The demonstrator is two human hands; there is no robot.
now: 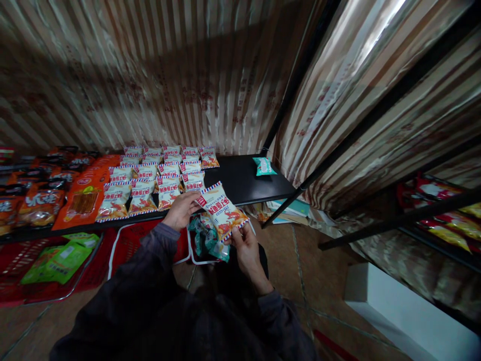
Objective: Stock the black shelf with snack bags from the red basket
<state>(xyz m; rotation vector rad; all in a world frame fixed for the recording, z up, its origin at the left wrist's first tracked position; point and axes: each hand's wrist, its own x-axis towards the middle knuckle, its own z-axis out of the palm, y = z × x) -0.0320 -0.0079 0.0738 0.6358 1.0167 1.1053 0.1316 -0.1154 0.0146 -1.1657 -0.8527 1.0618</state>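
— Striped curtain (pixel 169 75) behind, black shelf (pixel 240 178) with rowed snack bags (pixel 141 194). Fingers?
— Both gripping one bag (pixel 223 211): left hand (pixel 182 210) at its top corner, right hand (pixel 248 254) at its bottom edge. Held at the shelf's front, above teal packets (pixel 217 248).

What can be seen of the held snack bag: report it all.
The snack bag is a plump, seemingly sealed pouch of pale plastic-looking film, with red lettering, orange-red artwork below and striped end seals. It tilts, print facing the camera, in front of the black shelf; the left hand touches its upper left edge, the right hand grips its lower end.
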